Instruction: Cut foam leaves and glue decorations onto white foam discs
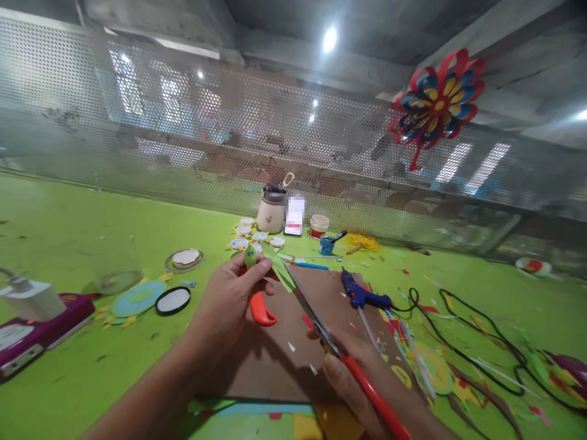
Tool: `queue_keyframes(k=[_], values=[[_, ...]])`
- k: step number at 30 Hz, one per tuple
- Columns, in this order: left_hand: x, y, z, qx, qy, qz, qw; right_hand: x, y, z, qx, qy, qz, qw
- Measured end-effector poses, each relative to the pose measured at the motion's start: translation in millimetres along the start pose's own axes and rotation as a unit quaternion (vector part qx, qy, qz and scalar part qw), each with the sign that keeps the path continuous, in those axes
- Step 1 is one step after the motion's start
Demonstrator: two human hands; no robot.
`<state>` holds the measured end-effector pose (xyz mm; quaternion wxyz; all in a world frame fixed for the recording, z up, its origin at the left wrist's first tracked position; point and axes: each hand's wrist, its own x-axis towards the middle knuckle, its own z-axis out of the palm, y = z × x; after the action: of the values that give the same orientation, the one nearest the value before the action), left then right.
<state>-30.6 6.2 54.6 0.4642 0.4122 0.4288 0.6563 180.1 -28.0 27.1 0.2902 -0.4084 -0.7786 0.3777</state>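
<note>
My left hand (233,287) is closed, pinching a strip of light green paper (280,275) between thumb and fingers. A small leaf-shaped green end with a dark mark sticks up above the thumb. In my right hand (353,373) is a pair of scissors (373,394) with red handles, its metal blades pointing up and left to the edge of the paper. Whether the blades are fully closed I cannot tell. Beneath both hands lies a brown board (279,366) with paper scraps on it. A red-orange handled tool (263,310), perhaps a cutter, rests there, partly behind my left hand.
A blue hot glue gun (362,294) lies at the board's right edge, its black cord trailing right. Behind stand a beige jug (270,214), a phone (294,217) and a blue paint jar (326,245). A purple power strip (46,333) is at left. Paper scraps litter the right.
</note>
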Motion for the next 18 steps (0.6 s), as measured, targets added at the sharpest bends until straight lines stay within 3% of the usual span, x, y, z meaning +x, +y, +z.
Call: queue_keyframes(k=[18], values=[[-3.6,12.6,6.8,-0.007,0.022,-0.009,1.0,0.4,4.4,0.3,-0.019,0.001,0.019,1.0]])
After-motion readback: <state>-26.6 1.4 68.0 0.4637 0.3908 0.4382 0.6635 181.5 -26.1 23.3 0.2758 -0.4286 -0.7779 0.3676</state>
